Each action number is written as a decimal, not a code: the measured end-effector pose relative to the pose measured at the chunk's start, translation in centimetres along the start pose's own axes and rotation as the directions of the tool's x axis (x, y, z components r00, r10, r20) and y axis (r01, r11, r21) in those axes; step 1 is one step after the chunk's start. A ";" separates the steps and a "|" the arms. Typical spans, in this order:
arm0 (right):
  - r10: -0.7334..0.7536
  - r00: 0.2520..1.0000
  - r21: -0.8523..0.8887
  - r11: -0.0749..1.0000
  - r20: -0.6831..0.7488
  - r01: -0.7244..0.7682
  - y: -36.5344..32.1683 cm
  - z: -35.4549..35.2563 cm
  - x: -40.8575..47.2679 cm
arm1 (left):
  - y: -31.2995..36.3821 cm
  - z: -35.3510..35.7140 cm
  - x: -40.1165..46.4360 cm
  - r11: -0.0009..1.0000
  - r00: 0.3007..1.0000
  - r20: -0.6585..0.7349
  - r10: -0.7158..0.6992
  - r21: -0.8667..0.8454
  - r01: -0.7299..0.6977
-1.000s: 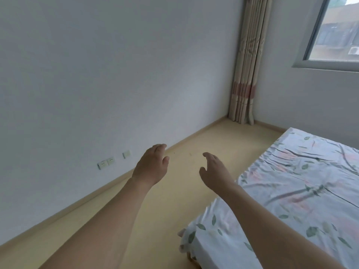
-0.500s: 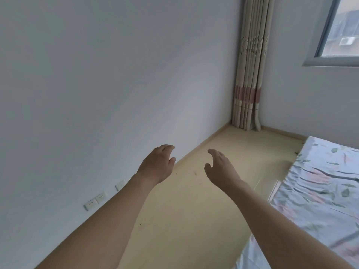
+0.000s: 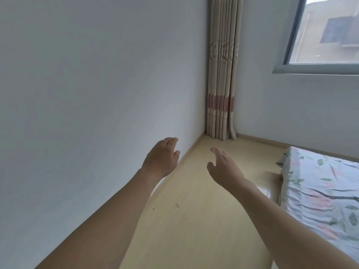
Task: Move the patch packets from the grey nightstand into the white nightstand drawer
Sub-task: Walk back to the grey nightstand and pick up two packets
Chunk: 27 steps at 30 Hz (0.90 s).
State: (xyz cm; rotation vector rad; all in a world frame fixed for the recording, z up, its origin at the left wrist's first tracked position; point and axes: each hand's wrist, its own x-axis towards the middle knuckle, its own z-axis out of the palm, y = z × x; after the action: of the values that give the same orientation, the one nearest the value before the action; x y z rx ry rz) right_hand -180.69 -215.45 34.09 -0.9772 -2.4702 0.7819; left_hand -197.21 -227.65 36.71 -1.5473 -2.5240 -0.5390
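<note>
Since the earlier frames, both hands have drifted a little higher and the view has swung toward the room's corner: the wall sockets once seen at 8 o'clock have gone out of view, the bed has slid further toward 4 o'clock, and the curtain and window now stand larger at 1 and 2 o'clock.

No patch packets show anywhere in the head view, and neither the grey nor the white nightstand is visible, so where the packets lie cannot be told.

The left hand (image 3: 162, 159) is stretched forward just left of centre, palm down, fingers relaxed and slightly bent, holding nothing. The right hand (image 3: 223, 167) reaches out just beside it toward 3 o'clock, fingers loosely extended with the thumb apart, also holding nothing. The two hands are near each other but not touching, and both bare forearms run back toward 6 o'clock.

Below them lies a pale wooden floor (image 3: 194, 220) with a few small dark marks. A plain white wall (image 3: 87, 94) fills the side from 7 to 11 o'clock. A beige striped curtain (image 3: 222, 74) hangs in the corner at 1 o'clock. The window (image 3: 326, 35) sits at 2 o'clock, and the bed (image 3: 320, 195), covered in a leaf-patterned sheet, lies at 4 o'clock.
</note>
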 end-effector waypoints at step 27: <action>0.332 0.903 0.009 0.939 -0.272 -0.343 33.5 -19.4 56.7 | 18.1 25.8 71.4 0.883 0.895 0.051 0.444 -0.198 -0.426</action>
State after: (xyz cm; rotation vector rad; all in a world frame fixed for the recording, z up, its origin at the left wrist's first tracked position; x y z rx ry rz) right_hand -192.90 -147.93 36.08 -1.4504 -2.1157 0.6507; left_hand -212.53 -151.14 38.03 -2.1731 -2.1205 -0.6538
